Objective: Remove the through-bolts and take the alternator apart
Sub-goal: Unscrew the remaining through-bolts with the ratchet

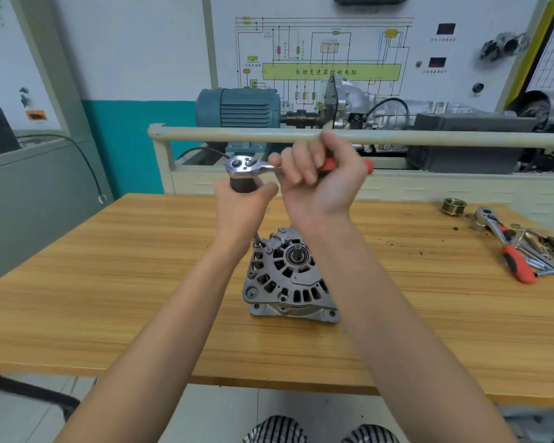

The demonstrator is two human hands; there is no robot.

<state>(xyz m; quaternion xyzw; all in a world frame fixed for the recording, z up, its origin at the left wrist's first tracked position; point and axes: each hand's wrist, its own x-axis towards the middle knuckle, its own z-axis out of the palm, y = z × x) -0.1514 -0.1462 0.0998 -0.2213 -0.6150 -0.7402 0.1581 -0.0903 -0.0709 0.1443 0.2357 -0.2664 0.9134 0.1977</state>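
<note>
While the alternator (288,276) stands near the middle of the wooden worktop (109,282), a ratchet (253,165) is held above it by both hands. A dark grip under the ratchet head is clasped by the left hand (242,206), and a thin extension (257,239) is seen below that hand, reaching down to the alternator's upper left edge. The red handle is wrapped by the curled fingers of the right hand (320,180). Far right on the worktop, a pulley (454,206), a second ratchet (506,244) and loose tools are laid.
</note>
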